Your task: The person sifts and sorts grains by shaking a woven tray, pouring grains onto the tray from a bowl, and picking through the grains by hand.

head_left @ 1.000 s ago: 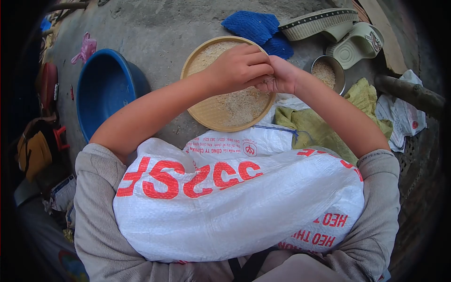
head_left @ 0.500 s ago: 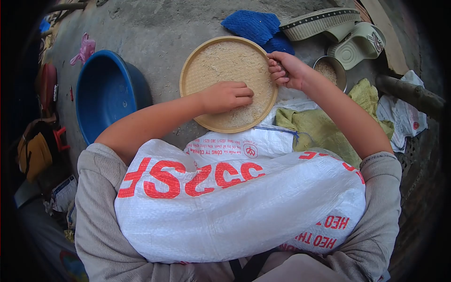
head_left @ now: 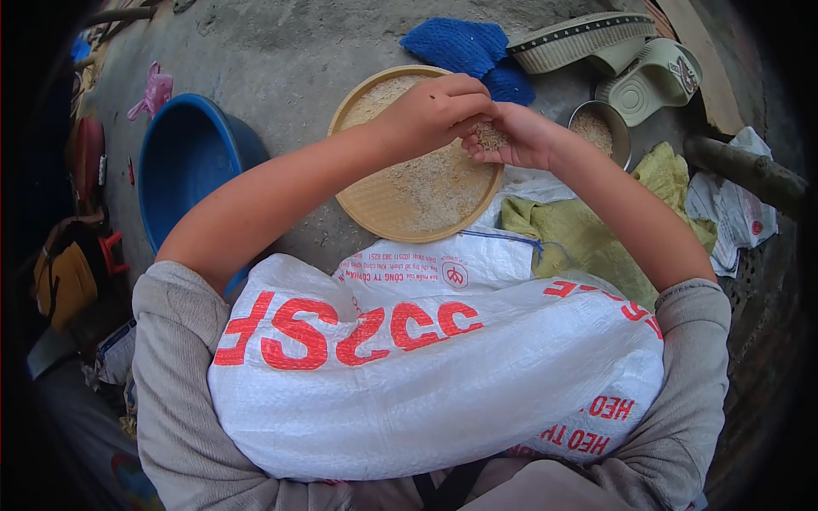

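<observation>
My right hand (head_left: pixel 527 138) is cupped palm up at the right rim of a round yellow tray (head_left: pixel 365 207), with a small heap of rice grains (head_left: pixel 490 136) in it. Over that palm, my left hand (head_left: pixel 436 109) reaches across from the left, its fingers pinched together at the tips. Whatever sits between those fingertips is hidden. Pale grain (head_left: pixel 430 189) is spread on the tray, thinner toward the lower left, where the tray's bottom shows. A white printed sack (head_left: pixel 426 400) covers my lap.
A blue basin (head_left: pixel 187 175) stands left of the tray. Beyond the tray lies a blue cloth (head_left: pixel 456 44). To the right are a metal bowl of grain (head_left: pixel 592 129), pale sandals (head_left: pixel 635 89), an olive-green sack (head_left: pixel 579 226) and a wooden pole (head_left: pixel 745 168).
My left hand has lifted off the grain and moved up and right to my right hand. My right hand has turned and opened out, showing the grains in its palm.
</observation>
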A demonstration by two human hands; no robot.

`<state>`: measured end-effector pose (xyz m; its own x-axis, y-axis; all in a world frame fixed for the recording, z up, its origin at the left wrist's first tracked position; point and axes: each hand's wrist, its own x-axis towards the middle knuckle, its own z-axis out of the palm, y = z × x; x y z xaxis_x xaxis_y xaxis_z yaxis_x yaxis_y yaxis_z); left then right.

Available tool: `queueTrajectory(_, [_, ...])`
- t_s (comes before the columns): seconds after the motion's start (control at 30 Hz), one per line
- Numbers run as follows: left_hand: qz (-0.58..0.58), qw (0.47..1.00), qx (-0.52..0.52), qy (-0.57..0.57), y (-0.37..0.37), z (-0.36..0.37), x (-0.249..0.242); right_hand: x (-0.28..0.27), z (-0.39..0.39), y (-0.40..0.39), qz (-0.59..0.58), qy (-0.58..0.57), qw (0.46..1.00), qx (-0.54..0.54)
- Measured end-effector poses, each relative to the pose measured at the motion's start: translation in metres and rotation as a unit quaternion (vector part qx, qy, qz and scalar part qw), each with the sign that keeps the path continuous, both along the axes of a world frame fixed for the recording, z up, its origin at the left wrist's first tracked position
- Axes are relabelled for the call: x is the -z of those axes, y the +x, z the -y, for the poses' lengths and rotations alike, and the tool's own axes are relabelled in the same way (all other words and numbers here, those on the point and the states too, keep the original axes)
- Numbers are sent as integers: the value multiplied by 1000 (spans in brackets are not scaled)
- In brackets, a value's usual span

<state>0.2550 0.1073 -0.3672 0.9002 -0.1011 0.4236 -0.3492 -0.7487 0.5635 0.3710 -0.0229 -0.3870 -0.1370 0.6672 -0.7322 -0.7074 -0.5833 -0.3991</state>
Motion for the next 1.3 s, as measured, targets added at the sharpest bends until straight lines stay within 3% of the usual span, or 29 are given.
queueTrajectory(0.1, [-15, 996, 90, 7, 7, 12, -1, -6, 0, 1, -27, 21, 999, 31])
queueTrajectory(0.23, [-26, 989, 137, 51, 22, 11, -9, -2, 4, 10, -45, 37, 998, 18])
queueTrajectory(0.33, [30, 986, 117, 113, 30, 3, -13, -1, 11, 18, -12, -4, 998, 57])
queueTrajectory(0.4, [-40, 997, 12, 63, 31, -4, -6, 8, 19, 35, -79, -29, 996, -1])
queueTrajectory(0.47, [-77, 995, -3, 60, 25, -13, 6, -5, 23, 41, -56, -51, 997, 17])
queueTrajectory(0.6, [-180, 979, -61, 78, 7, -15, 40, -22, 43, 70, 36, 16, 997, -63])
queueTrajectory(0.63, [-201, 973, -88, 68, 4, -13, 45, -30, 47, 75, 187, 21, 971, -145])
queueTrajectory(0.7, [-182, 976, -81, 85, -2, -5, 51, -44, 58, 87, 424, -11, 860, -285])
queueTrajectory(0.73, [-162, 979, -77, 102, -5, 0, 51, -42, 64, 92, 423, -12, 861, -282])
queueTrajectory(0.83, [-156, 983, -53, 83, -9, 15, 49, -36, 82, 106, 578, -53, 727, -367])
queueTrajectory(0.87, [-154, 983, -49, 85, -12, 19, 48, -34, 87, 110, 579, -54, 728, -364])
queueTrajectory(0.93, [-166, 983, 3, 74, -18, 25, 49, -30, 96, 115, 604, -70, 671, -424])
queueTrajectory(1.17, [-102, 973, 189, 87, -50, 31, 52, -20, 104, 114, 535, -78, 706, -458])
queueTrajectory(1.23, [-99, 969, 204, 93, -62, 28, 50, -18, 104, 114, 533, -32, 737, -415])
queueTrajectory(1.3, [-97, 966, 220, 99, -74, 28, 48, -23, 100, 110, 560, -18, 714, -420])
